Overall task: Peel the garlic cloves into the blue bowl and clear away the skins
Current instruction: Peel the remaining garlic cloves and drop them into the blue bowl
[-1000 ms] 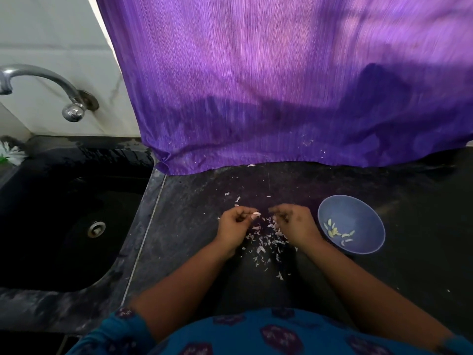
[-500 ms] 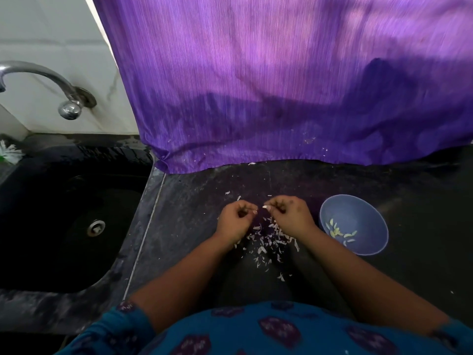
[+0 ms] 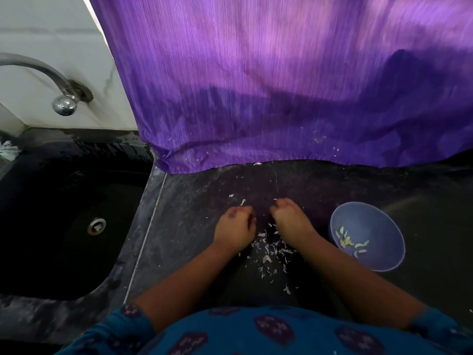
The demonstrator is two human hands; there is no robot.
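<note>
Head view | my left hand (image 3: 234,228) and right hand (image 3: 290,221) curled just apart, whether either grasps a clove I cannot tell | blue bowl (image 3: 368,221) right of my right hand, several peeled cloves (image 3: 349,242) inside | skins (image 3: 271,252) scattered between my wrists, uncleared.

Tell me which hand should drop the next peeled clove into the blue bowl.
Right. The right hand sits beside the round blue plastic bowl, with bare dark countertop between them. The left hand is farther off and would have to cross over the right and the white garlic skins.
</note>
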